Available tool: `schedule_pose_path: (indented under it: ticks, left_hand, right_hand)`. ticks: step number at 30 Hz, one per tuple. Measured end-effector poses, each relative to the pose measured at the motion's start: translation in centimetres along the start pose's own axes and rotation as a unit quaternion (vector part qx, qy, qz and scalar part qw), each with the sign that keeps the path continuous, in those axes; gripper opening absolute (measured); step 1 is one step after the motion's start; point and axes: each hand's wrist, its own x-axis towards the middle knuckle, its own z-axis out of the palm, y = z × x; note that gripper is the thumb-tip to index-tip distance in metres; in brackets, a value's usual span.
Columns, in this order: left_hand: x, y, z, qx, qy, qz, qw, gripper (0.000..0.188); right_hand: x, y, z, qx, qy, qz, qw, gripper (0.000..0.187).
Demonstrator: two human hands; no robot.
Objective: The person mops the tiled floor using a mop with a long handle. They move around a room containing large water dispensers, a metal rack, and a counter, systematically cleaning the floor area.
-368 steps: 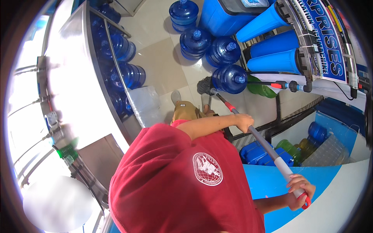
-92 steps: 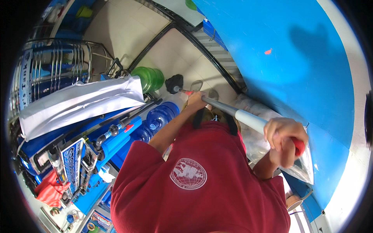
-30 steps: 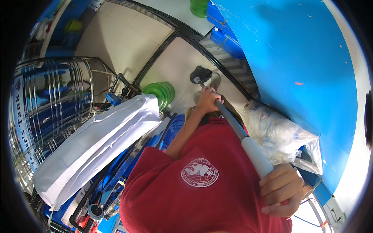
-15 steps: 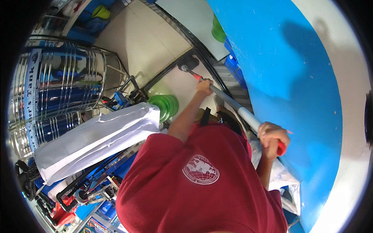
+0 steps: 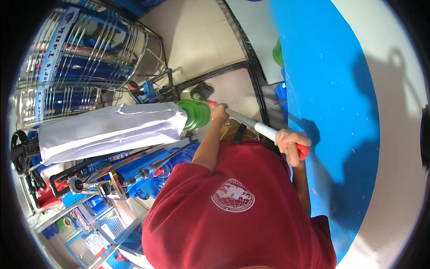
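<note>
A mop (image 5: 251,121) with a grey and white pole slants across the front of my body. Its dark, stringy head (image 5: 205,91) lies on the pale floor, close to a green plastic water bottle (image 5: 195,114). Near a red section low on the pole, my left hand (image 5: 219,114) is closed around the shaft. My right hand (image 5: 292,142) grips the top end, and the red tip of the handle sticks out beyond its fingers.
A shiny steel tank (image 5: 85,58) stands at the far left. A long white-wrapped bundle (image 5: 112,132) lies left of me above pipes and tools. To my right rises a blue and white wall (image 5: 331,98). Black edging strips (image 5: 257,94) cross the floor.
The mop head has moved left and closer, nearer the green bottle. Both hands have shifted left with the pole, still gripping it. My view has turned somewhat, showing more shelving at lower left.
</note>
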Motion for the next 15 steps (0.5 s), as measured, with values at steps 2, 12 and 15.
schedule_pose_path:
  ticks: [2, 12, 15]
  left_hand:
    - [0.1, -1.7, -0.6, -0.002, -0.002, -0.051, 0.999, 0.029]
    - [4.2, -4.2, -2.7, -0.062, 0.08, -0.018, 0.995, 0.022]
    - [5.4, -4.3, -4.8, -0.105, 0.084, 0.033, 0.99, 0.02]
  right_hand:
    - [1.0, 2.5, -0.3, 0.024, -0.034, 0.027, 0.999, 0.015]
    - [8.5, 5.2, 1.0, -0.06, -0.075, 0.091, 0.991, 0.018]
    - [11.5, 4.2, 3.0, -0.065, -0.064, 0.11, 0.99, 0.016]
